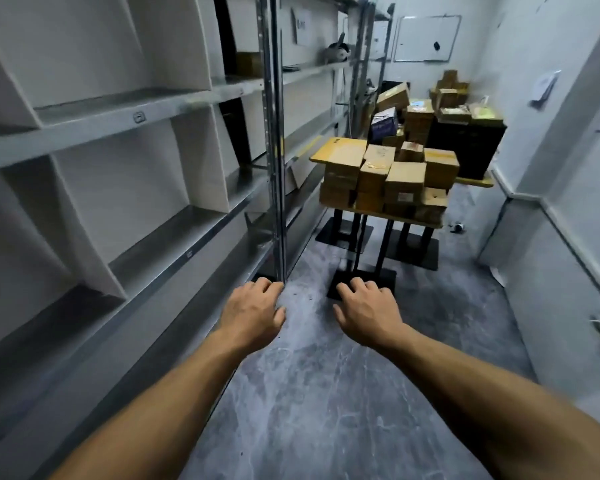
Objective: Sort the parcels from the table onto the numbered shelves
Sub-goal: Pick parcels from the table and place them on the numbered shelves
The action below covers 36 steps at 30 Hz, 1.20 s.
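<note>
Several brown cardboard parcels (388, 178) are stacked on a yellow-topped table (329, 150) ahead of me, with more piled behind on a second table (475, 181). Grey metal shelves (118, 112) with white dividers run along my left side. My left hand (253, 313) and my right hand (368, 313) are both stretched out in front of me over the floor, fingers loosely curled, holding nothing. Both hands are well short of the parcels.
A shelf upright (274, 140) stands just beyond my left hand. The black table base plates (361, 282) sit on the grey floor under the tables. A whiteboard (426, 38) hangs on the far wall. A white wall runs along the right.
</note>
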Motion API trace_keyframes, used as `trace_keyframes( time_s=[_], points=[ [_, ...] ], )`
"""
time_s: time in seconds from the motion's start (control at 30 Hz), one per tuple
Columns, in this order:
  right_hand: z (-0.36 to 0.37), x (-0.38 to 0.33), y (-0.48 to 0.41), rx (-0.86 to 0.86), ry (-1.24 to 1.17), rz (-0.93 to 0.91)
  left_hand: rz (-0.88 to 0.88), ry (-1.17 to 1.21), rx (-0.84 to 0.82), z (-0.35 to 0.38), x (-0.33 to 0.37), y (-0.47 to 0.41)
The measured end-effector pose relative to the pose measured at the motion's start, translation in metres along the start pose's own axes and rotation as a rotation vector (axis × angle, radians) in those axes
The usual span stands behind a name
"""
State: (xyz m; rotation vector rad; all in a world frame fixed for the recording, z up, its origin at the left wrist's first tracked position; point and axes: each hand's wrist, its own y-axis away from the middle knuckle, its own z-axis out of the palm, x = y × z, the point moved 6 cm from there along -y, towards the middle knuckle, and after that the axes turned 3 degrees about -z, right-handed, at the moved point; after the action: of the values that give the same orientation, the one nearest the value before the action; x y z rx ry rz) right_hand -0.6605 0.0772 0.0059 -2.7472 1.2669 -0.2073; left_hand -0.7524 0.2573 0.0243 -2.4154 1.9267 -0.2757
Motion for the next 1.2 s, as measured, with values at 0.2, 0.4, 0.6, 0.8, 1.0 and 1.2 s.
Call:
trace_keyframes(
  time_s=[0.2, 0.4, 0.6, 0.8, 1.0, 1.2],
  points=[
    [0.017, 0.073, -0.026, -0.053, -0.026, 0.144, 0.123, 0.005, -0.003, 0.018, 0.042, -0.087],
    [0.036, 0.149, -0.084, -0.096, -0.015, 0.269, 0.227, 0.002, -0.01, 0.041, 0.071, -0.19],
    [0.035, 0.224, -0.173, -0.081, -0.016, 0.385, 0.333, 0.024, 0.033, 0.043, 0.098, -0.328],
    [0.035, 0.289, -0.237, -0.034, -0.046, 0.499, 0.479, 0.015, 0.046, 0.048, 0.144, -0.436],
    [0.059, 0.344, -0.278, -0.067, -0.069, 0.558, 0.544, 0.035, -0.036, 0.081, 0.183, -0.509],
    [0.088, 0.418, -0.342, -0.088, -0.094, 0.539, 0.529, 0.038, -0.073, 0.112, 0.216, -0.591]
  ],
)
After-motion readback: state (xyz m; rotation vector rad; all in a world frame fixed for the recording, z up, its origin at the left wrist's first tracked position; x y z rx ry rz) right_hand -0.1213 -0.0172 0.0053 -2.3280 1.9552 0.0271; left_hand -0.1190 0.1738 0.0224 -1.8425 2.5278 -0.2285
